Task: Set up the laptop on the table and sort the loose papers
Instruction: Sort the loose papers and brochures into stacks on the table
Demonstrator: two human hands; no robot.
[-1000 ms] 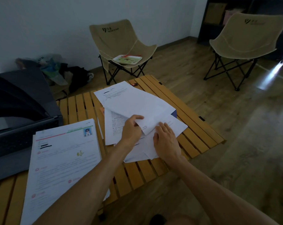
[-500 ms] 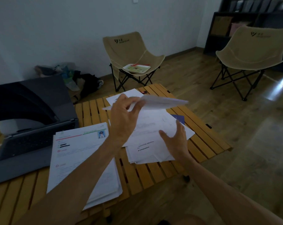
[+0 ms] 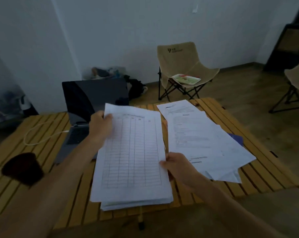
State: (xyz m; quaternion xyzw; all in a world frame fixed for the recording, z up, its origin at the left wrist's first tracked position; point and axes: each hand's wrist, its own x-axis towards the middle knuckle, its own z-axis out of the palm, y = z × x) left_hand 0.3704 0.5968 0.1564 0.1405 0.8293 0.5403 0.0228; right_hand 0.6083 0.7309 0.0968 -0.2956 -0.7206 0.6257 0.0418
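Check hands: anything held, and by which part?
Both hold the gridded sheet over the paper stack: left hand grips its upper-left edge, right hand pinches its right edge.

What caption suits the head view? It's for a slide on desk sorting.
Both hands, left hand and right hand, lay a gridded sheet on the paper stack beside the open laptop.

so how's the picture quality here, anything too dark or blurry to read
Head view: dim, bluish room light; text on the gridded sheet and the loose papers is too soft to read; the dark object at left is smeared by blur; the laptop screen is black; wide-angle bending at the edges.
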